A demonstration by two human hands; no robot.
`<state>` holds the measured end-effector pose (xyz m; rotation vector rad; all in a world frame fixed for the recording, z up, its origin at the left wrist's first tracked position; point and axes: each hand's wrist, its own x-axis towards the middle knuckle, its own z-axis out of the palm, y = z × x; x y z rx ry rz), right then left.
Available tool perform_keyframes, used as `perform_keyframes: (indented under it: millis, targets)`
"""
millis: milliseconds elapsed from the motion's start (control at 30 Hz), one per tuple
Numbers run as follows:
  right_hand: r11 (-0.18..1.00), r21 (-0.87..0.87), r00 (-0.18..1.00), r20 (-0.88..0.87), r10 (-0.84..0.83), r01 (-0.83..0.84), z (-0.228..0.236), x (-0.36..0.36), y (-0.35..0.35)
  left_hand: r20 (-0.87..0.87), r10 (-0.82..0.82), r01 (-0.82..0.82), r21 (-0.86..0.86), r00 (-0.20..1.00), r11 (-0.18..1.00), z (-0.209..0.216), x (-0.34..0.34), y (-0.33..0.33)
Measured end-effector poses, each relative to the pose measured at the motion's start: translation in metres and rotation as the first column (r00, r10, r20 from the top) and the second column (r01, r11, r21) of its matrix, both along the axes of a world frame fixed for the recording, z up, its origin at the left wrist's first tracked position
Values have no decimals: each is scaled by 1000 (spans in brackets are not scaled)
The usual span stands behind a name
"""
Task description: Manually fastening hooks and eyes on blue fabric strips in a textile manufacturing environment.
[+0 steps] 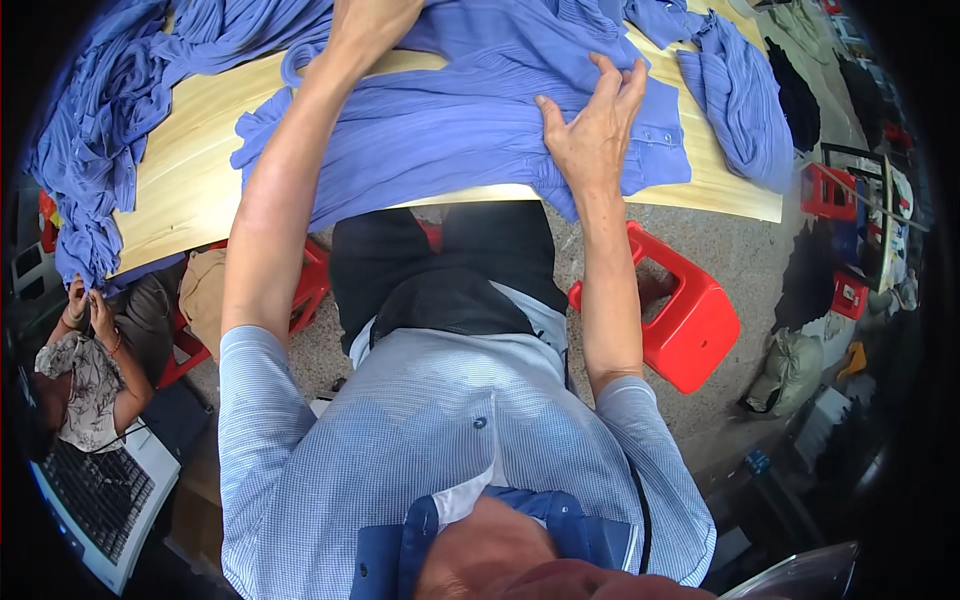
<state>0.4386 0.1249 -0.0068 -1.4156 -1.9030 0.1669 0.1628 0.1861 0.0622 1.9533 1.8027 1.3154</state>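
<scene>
As I look down from far away through the head view, the one view I have, I see blue cloth (430, 150) spread on the table (190, 190), close to its near edge. One bit of the cloth pokes out over that edge. The person's right hand (592, 130) lies on it with the thumb and fingers spread apart. The left hand (375, 25) is up at the top rim, and its fingers are cut off, so I cannot tell if they hold anything. The two hands are well apart.

I think the step is making the cloth flat and neat. To me, the next move calls for a soft push or pull to smooth the folds, with care not to drag the part by the near edge.

The cloth's long way goes from left to right, about in line with the near edge. Its end with small buttons (655, 136) points to the table's right end, and its bunched end points left. A blue heap (110, 120) sits at the left end of the table, and a loose blue piece (740, 110) is near the right end.
</scene>
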Motion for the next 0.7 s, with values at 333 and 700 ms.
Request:
perform_keyframes:
  millis: [333, 700]
  targets:
    - [998, -65, 995, 95, -7, 14, -8, 3, 4, -6, 6, -6, -23, 1000, 1000, 22, -33, 59]
    - [968, -242, 971, 238, -7, 66, 0, -2, 9, -609, -431, 542, -2, 666, 840, 113, 8, 94]
